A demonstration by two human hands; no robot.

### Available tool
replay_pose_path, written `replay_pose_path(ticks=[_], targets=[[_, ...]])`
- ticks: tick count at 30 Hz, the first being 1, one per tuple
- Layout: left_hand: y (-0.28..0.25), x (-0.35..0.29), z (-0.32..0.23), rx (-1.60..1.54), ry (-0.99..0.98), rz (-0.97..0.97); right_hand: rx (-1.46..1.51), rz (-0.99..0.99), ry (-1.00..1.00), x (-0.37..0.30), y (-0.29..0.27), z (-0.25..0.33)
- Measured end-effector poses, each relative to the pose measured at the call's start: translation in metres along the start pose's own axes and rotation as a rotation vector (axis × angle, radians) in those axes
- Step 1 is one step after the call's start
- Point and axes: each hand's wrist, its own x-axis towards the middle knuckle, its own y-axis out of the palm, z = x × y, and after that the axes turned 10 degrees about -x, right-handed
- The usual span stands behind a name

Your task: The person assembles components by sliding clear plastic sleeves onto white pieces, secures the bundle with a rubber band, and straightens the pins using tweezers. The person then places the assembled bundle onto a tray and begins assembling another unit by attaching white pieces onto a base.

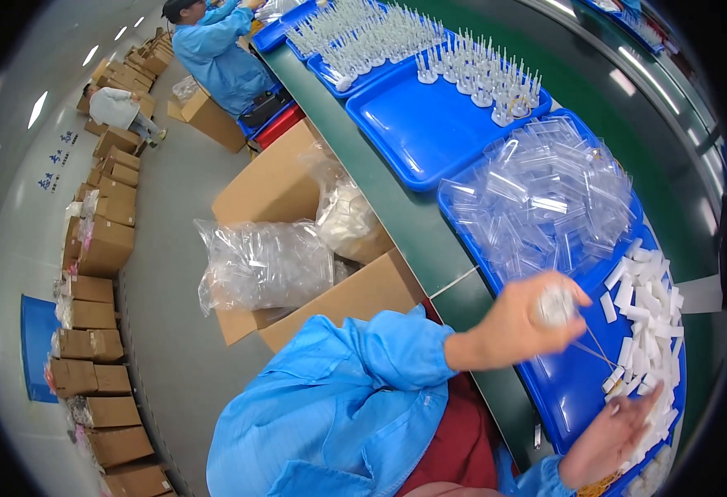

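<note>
- White pieces [649, 305] heaped in a blue tray [558, 402]
- Right hand [616, 427] at the heap, fingers loosely outspread
- Left hand [514, 319] near the tray, fingers curled around a pale round object [556, 307]
- Thin cord [599, 345] slanting from that hand toward the pieces

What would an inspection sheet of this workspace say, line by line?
Surface: dark green bench, bearing blue trays.
Job's things: pale rounded piece, blurred; white pieces; clear plastic pieces; stalked parts.
Clutter: open cardboard box with clear bags, beside the bench.
Grip: left hand closed around the pale rounded piece; right hand open at the white pieces, contact unclear.
Cables: nothing seen.
Surroundings: co-worker in blue; another person farther off; rows of cartons.
</note>
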Motion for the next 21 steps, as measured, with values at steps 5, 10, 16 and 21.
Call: replay_pose_path(ticks=[5, 10, 16, 21], targets=[[0.020, -0.027, 0.033, 0.328, 0.395, 0.801, -1.436, -0.326, 0.005, 0.034, 0.020, -0.044], [0.019, -0.017, 0.014, 0.481, 0.083, 0.570, -1.333, 0.027, 0.003, 0.003, 0.038, -0.032], [0.017, -0.016, 0.033, 1.145, 0.416, 0.658, -2.085, 0.412, 0.135, -0.003, 0.079, -0.023], [0.001, -0.009, 0.031, 0.466, 0.134, 0.732, -2.104, 0.599, 0.185, -0.012, 0.061, -0.003]])
